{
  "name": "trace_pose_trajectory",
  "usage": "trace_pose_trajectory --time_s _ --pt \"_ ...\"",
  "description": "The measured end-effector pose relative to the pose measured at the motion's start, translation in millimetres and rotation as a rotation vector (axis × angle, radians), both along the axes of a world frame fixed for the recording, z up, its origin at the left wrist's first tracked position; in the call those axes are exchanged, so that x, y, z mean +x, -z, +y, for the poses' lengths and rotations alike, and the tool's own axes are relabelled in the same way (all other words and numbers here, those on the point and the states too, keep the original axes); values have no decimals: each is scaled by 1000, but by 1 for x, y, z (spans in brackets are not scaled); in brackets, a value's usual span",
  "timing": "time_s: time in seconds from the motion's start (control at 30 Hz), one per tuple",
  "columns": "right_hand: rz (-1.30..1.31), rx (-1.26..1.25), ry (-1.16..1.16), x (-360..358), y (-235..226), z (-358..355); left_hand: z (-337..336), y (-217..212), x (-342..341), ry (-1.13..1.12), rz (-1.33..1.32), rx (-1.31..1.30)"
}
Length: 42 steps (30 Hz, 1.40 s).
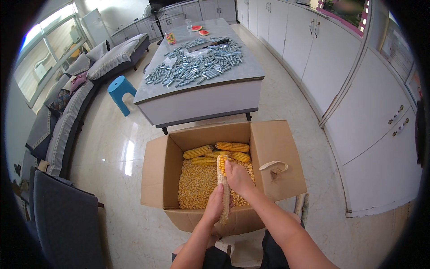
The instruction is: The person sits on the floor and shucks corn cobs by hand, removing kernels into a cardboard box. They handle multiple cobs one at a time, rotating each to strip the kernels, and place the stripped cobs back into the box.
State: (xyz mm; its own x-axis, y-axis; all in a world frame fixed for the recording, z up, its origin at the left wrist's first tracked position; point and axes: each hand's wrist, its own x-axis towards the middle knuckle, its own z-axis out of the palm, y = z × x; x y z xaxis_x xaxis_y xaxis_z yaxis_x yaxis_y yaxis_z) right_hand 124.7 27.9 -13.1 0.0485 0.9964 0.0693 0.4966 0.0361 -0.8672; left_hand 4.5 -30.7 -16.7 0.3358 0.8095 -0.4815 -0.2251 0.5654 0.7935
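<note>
Over an open cardboard box [156, 184] I hold a corn cob [222, 179] that is mostly bare and pale, with yellow kernels left near its far end. My left hand [215, 204] is wrapped round the lower part of the cob. Higher up, my right hand [238, 177] grips the same cob, its thumb pressed by the kernels. Loose corn kernels [196, 186] cover the bottom of the box. Several whole yellow corn cobs [232, 146] lie on them along the box's far side.
A dried husk strip [274, 166] lies on the box's right flap. Beyond stands a grey table [148, 92] bearing many small silvery cylinders [197, 65], a knife [208, 45] and watermelon pieces [197, 28]. A blue stool [120, 92] and a sofa [67, 125] are left; white cabinets [331, 67] line the right.
</note>
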Motion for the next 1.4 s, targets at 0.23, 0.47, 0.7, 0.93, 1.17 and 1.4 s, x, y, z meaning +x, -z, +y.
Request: trace_pose_trajectory --time_s 0.23,0.47,0.7,0.93,1.17,1.4 --pt "86 15 -26 2 2 2 3 -10 2 -58 0 -75" --pt "23 -77 -89 -4 -3 -2 6 -2 0 -65 0 -22" --pt "160 0 -15 -3 18 3 8 -10 1 -90 -53 -169" --pt "89 -61 -38 -11 -3 -4 5 -1 2 -96 7 8" --pt "93 -9 -49 -8 7 -1 7 -16 -1 -70 -123 -131" --pt "376 -89 59 -4 -1 2 7 -13 1 -55 -70 -134"
